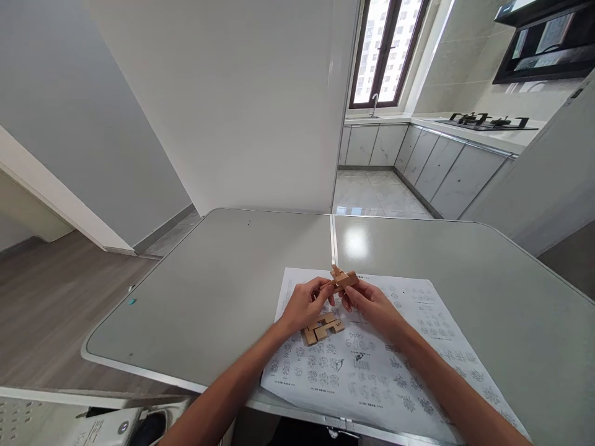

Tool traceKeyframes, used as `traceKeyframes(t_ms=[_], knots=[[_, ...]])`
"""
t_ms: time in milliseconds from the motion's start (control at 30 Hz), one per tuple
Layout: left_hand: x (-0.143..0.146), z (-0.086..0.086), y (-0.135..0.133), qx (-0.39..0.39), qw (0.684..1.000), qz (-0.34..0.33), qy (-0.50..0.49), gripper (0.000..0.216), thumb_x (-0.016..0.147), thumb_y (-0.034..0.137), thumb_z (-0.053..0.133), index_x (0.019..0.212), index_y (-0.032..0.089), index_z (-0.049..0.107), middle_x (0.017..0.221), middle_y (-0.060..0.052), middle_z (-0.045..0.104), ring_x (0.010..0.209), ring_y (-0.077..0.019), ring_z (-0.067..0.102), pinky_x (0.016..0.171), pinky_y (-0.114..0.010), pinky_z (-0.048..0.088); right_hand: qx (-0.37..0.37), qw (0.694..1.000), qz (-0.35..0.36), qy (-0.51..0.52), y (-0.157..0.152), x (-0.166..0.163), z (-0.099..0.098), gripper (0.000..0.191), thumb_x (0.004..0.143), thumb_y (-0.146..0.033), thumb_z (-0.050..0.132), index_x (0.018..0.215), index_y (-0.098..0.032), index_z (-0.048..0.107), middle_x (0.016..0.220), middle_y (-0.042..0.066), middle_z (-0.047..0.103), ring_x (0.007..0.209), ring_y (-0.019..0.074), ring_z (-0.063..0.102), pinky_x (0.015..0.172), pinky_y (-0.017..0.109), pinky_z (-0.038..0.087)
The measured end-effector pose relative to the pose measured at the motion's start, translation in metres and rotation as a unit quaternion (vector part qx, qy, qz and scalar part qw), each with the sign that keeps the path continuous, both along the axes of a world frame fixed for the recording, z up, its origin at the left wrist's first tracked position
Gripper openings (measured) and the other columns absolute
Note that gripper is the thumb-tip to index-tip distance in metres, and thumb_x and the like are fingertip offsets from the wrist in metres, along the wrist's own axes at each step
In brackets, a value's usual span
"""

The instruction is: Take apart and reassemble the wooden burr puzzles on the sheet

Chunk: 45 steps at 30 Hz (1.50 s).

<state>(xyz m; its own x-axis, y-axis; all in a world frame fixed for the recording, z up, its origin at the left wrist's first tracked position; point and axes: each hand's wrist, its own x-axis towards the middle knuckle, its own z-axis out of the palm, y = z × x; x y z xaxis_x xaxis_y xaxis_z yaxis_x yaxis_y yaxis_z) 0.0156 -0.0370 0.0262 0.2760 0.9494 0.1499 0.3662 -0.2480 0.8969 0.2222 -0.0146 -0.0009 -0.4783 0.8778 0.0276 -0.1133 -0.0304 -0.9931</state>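
Observation:
Small notched wooden puzzle pieces (pixel 345 279), fitted partly together, are held up between my two hands over a printed sheet (pixel 372 378). My left hand (pixel 308 301) is closed, its thumb and fingers pinching the left side of the joined pieces. From the right, my right hand (pixel 367 300) grips the same pieces with thumb and fingertips. Several loose wooden puzzle pieces (pixel 321 329) lie side by side on the sheet, just below my left hand. The sheet carries rows of small line drawings. My fingers hide part of the held pieces.
The sheet lies on a grey folding table (pixel 223 279) with a metal seam down its middle. A tiny teal bit (pixel 132 301) sits near the table's left edge. A white device (pixel 111 427) stands below the table at lower left. Kitchen counters (pixel 437 158) line the background.

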Motion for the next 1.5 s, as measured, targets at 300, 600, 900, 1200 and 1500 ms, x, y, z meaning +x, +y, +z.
traceKeyframes(t_ms=[300, 600, 900, 1200, 1500], knots=[[0.0002, 0.0007, -0.0018, 0.018, 1.0, 0.007, 0.003, 0.04, 0.106, 0.048, 0.044, 0.107, 0.018, 0.07, 0.081, -0.003, 0.075, 0.059, -0.0115, 0.053, 0.057, -0.024, 0.038, 0.013, 1.0, 0.002, -0.011, -0.0032, 0.001, 0.007, 0.039, 0.099, -0.057, 0.06, 0.107, -0.02, 0.07, 0.085, 0.004, 0.062, 0.079, 0.0194, 0.056, 0.076, 0.033, 0.046], [0.0016, -0.0012, -0.002, 0.035, 0.999, 0.018, 0.002, 0.04, 0.106, 0.049, 0.046, 0.105, 0.017, 0.071, 0.081, -0.004, 0.075, 0.063, -0.0128, 0.058, 0.059, -0.025, 0.041, 0.022, 1.0, -0.012, -0.008, -0.0041, -0.0011, 0.0072, 0.043, 0.097, -0.059, 0.061, 0.111, -0.02, 0.072, 0.095, 0.007, 0.067, 0.088, 0.023, 0.063, 0.08, 0.036, 0.051], [0.0014, -0.0015, -0.003, 0.031, 0.999, 0.018, 0.004, 0.042, 0.105, 0.05, 0.045, 0.106, 0.017, 0.071, 0.082, -0.005, 0.076, 0.064, -0.0139, 0.06, 0.06, -0.025, 0.042, 0.016, 1.0, -0.012, -0.005, -0.004, -0.0007, 0.0078, 0.041, 0.096, -0.059, 0.063, 0.108, -0.02, 0.073, 0.096, 0.009, 0.067, 0.088, 0.0243, 0.063, 0.08, 0.038, 0.053], [-0.0003, -0.0011, -0.0028, 0.035, 0.999, 0.017, 0.013, 0.042, 0.106, 0.051, 0.044, 0.111, 0.018, 0.071, 0.084, -0.005, 0.077, 0.069, -0.0159, 0.064, 0.063, -0.025, 0.045, -0.005, 0.999, -0.024, 0.021, -0.0035, 0.0009, 0.0041, 0.056, 0.094, -0.057, 0.068, 0.141, -0.028, 0.059, 0.143, 0.013, 0.061, 0.121, 0.0311, 0.061, 0.097, 0.046, 0.055], [0.0005, -0.0046, -0.0032, 0.048, 0.998, -0.003, 0.027, 0.038, 0.106, 0.047, 0.046, 0.111, 0.019, 0.07, 0.088, -0.003, 0.078, 0.069, -0.0148, 0.066, 0.065, -0.026, 0.047, -0.02, 0.999, -0.009, 0.027, -0.0043, 0.005, 0.0051, 0.069, 0.089, -0.056, 0.074, 0.15, -0.033, 0.05, 0.151, 0.012, 0.056, 0.106, 0.0271, 0.07, 0.105, 0.048, 0.05]])
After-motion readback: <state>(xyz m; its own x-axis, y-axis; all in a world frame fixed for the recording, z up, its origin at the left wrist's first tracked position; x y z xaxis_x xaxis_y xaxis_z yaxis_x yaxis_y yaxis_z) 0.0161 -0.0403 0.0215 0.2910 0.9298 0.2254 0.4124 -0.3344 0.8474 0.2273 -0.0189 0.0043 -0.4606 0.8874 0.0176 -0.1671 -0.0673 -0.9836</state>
